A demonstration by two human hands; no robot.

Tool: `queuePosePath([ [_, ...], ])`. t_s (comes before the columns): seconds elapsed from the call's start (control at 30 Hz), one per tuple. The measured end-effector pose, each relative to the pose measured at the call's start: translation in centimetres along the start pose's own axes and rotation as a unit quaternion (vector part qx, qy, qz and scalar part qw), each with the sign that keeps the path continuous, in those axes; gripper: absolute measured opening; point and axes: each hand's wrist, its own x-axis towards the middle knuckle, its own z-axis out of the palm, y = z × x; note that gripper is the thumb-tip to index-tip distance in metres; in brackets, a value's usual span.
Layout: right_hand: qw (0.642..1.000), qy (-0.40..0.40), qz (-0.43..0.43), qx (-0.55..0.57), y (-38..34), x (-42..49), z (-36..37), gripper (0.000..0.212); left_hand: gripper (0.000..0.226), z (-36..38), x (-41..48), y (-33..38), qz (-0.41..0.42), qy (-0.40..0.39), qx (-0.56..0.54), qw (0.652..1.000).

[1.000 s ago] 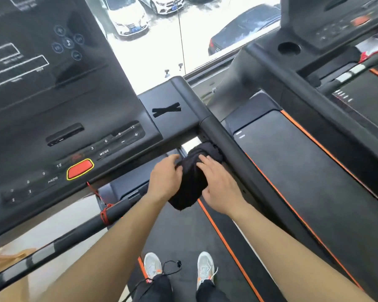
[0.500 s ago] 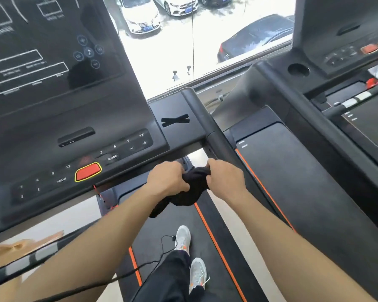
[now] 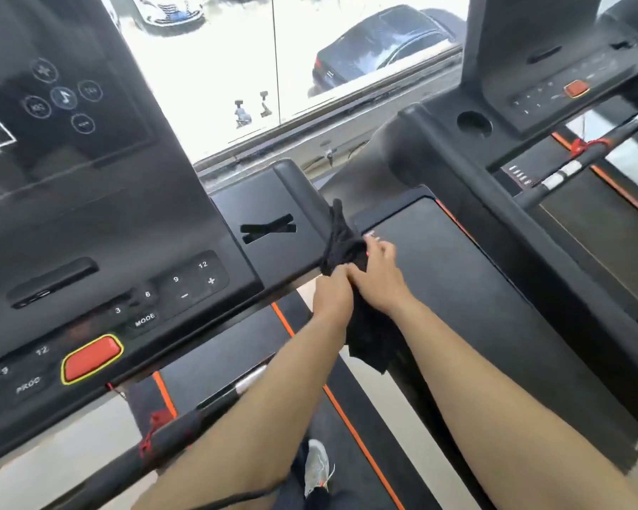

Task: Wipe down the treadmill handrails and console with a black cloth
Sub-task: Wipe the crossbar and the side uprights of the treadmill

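The black cloth (image 3: 343,244) is bunched against the right handrail (image 3: 302,189) where it meets the console (image 3: 133,252). My left hand (image 3: 332,294) and my right hand (image 3: 378,276) both grip the cloth, side by side, with a loose end (image 3: 372,344) hanging down between my forearms. The console carries a dark screen (image 3: 52,104), number keys and a red stop button (image 3: 91,357). A black X of tape (image 3: 267,228) marks the console's right wing. The handrail below my hands is hidden by the cloth and arms.
A front crossbar (image 3: 185,425) with a red cord runs below the console at lower left. A second treadmill (image 3: 531,288) stands close on the right, with its own console (image 3: 568,68) and cup holder (image 3: 474,123). A window with parked cars is ahead. My shoe (image 3: 317,465) stands on the belt.
Both hands have carried the cloth up the right handrail toward the console wing. One end of the cloth now hangs free below the hands. The view has moved closer to the console.
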Motion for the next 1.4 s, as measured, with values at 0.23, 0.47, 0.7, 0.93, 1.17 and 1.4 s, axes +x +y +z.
queuePosePath([
  [0.23, 0.962, -0.111, 0.098, 0.231, -1.7, 0.0, -2.2, 0.036, 0.098, 3.9, 3.9, 0.9, -0.046, 0.045, -0.093, 0.994],
  [0.47, 0.944, -0.064, 0.048, 0.320, 2.0, -2.2, -1.1, 0.032, 0.088, 4.5, 2.2, 1.8, -0.027, 0.090, -0.011, 0.995],
  [0.7, 0.912, -0.168, 0.119, 0.354, 0.6, 3.3, -1.9, 0.044, 0.075, 2.8, 1.9, 1.4, 0.001, 0.054, 0.000, 0.999],
  [0.93, 0.984, -0.063, -0.041, 0.159, 4.3, -3.3, -1.8, 0.040, 0.061, 3.3, 1.1, 0.5, 0.072, 0.085, 0.214, 0.971],
  [1.17, 0.997, -0.001, -0.026, -0.077, 9.1, -7.6, -0.1, 0.038, 0.068, 6.1, -5.3, -6.9, 0.255, 0.058, 0.388, 0.884],
  [1.4, 0.984, -0.019, 0.006, 0.174, 14.8, -12.0, -1.3, 0.053, 0.055, 6.2, -7.1, -12.6, 0.193, 0.061, 0.206, 0.957],
])
